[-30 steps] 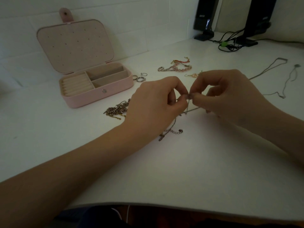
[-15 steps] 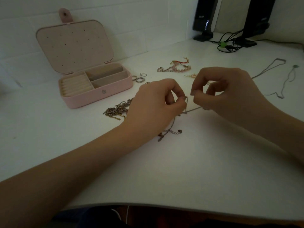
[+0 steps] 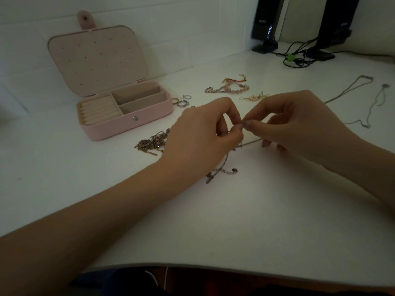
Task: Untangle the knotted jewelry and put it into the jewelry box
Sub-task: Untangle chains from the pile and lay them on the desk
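White counter (image 3: 256,221), pink jewelry box (image 3: 128,122) lying open. Left hand (image 3: 201,137) and right hand (image 3: 299,124) fingers pinched on thin chain (image 3: 252,143) between them.

Left hand (image 3: 201,133), right hand (image 3: 299,122), fingers pinched together

Where the fingers (image 3: 239,124) of the two hands meet, whatever they pinch of the thin chain (image 3: 252,143) is too small and dim to make out. The left hand (image 3: 201,135) covers part of the chain and the near end of the dark tangled pile (image 3: 150,143). The right hand (image 3: 299,124) hides the chain's run toward the desk's right edge. The second fine necklace (image 3: 373,105) fades into the desk (image 3: 235,221) there. Both black speakers (image 3: 267,22) are cut off at the top.
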The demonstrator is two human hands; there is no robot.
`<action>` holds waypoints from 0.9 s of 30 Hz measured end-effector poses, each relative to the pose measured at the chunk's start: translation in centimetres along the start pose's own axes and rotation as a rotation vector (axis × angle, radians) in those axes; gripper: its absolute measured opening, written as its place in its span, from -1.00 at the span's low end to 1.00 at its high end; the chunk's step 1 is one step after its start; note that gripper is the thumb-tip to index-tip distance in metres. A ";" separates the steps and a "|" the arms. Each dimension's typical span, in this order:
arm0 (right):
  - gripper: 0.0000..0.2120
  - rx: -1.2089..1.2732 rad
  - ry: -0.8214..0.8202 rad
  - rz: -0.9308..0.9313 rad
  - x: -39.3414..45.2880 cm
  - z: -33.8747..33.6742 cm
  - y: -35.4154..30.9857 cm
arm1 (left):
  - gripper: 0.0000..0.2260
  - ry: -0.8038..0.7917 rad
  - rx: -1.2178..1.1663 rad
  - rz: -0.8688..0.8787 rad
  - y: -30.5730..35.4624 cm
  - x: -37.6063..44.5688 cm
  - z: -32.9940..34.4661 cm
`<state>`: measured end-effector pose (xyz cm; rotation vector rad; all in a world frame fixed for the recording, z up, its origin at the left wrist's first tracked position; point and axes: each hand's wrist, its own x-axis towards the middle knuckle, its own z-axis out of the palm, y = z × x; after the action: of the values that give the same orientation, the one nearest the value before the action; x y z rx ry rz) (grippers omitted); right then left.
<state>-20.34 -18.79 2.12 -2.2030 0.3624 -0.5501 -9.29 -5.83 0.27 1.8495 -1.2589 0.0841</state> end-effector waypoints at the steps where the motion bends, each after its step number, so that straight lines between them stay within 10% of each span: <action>1: -0.96 -0.009 0.002 -0.009 0.0 0.0 -0.1 | -0.93 -0.001 0.003 0.002 0.0 0.0 0.0; 27: -0.94 0.022 0.004 0.029 0.0 -0.1 -0.3 | -0.93 -0.018 0.074 0.036 0.2 -0.2 0.0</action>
<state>-20.38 -18.63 2.39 -2.1724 0.3888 -0.5405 -9.51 -5.76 0.29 1.8946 -1.3175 0.1364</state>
